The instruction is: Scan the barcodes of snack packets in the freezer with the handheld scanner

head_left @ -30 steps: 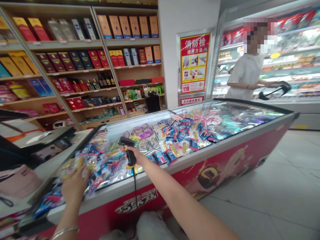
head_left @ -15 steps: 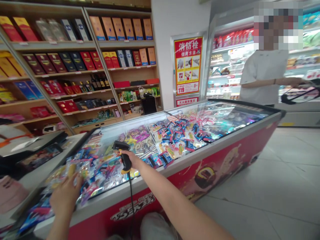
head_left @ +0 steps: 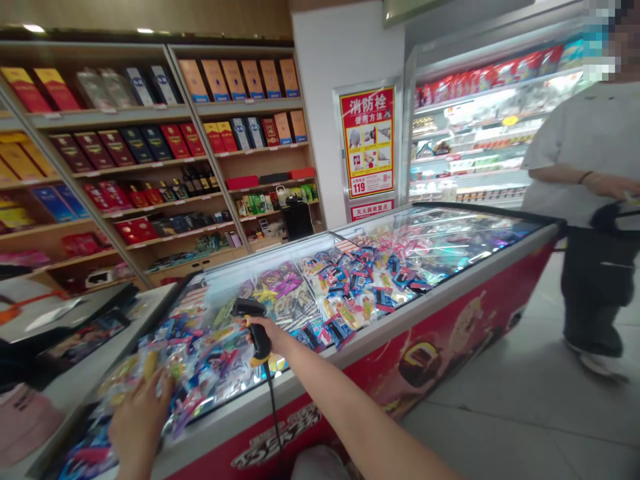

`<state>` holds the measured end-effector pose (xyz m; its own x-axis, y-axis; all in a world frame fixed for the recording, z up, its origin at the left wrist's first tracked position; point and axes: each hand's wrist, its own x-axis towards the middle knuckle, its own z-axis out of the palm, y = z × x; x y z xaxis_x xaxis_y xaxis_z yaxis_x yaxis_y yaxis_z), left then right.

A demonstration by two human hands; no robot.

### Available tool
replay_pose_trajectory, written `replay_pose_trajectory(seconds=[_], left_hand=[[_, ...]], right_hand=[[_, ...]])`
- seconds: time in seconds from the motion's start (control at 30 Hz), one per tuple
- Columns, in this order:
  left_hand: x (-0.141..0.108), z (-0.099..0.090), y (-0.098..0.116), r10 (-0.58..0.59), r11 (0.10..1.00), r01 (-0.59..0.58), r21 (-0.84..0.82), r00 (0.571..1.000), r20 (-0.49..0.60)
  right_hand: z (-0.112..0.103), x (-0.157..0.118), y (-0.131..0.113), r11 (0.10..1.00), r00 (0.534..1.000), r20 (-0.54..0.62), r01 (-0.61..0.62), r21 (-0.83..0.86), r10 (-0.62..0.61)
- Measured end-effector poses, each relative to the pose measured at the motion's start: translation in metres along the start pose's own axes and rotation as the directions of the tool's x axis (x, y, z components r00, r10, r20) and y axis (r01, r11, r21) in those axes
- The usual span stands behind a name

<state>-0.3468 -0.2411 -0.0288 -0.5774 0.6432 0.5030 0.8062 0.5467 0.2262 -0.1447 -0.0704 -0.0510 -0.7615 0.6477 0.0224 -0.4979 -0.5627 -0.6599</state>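
Barcode scanner (head_left: 259, 337) – black, with a yellow band at the base of its grip – sits in the person's right hand (head_left: 267, 333), fingers closed round the handle and its head angled forward, just above the heaped contents of a chest freezer (head_left: 440, 240). Its black cord (head_left: 273, 407) drops past the freezer's front rim and out of the frame. The left hand (head_left: 140, 423), near the freezer's left end, has its fingers spread and lies against bright foil-wrapped packets (head_left: 200, 353); whether it pinches one cannot be told, as the wrappers crowd the fingertips. Print on the packets is too small and glare-streaked to read, and reflections hide the far end of the freezer's glass.

Another person (head_left: 585, 200) stands beyond the freezer at the right edge, cut off by the frame, one hand on black handles (head_left: 607, 220) whose lower part is out of view. Behind are wooden shelves (head_left: 150, 147) of boxed goods and bottles, a red-and-yellow fire hydrant poster (head_left: 369, 143), and a refrigerated display case (head_left: 475, 133).
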Motion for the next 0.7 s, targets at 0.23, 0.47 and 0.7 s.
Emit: replay_pose_trajectory(seconds=[0.23, 0.47, 0.7], left_hand=[[0.001, -0.008, 0.003, 0.094, 0.97, -0.1, 0.22, 0.995, 0.04], [-0.001, -0.027, 0.105, 0.404, 0.913, -0.408, -0.03, 0.911, -0.086], [-0.044, 0.009, 0.203, 0.782, 0.592, -0.597, -0.541, 0.587, 0.209]], right_hand=[[0.018, -0.01, -0.026, 0.998, 0.992, -0.117, 0.052, -0.02, -0.054], [0.012, -0.071, -0.127, 0.951, 0.946, -0.196, 0.213, -0.225, -0.259], [-0.052, -0.137, -0.178, 0.898, 0.864, -0.327, 0.266, -0.349, -0.383]])
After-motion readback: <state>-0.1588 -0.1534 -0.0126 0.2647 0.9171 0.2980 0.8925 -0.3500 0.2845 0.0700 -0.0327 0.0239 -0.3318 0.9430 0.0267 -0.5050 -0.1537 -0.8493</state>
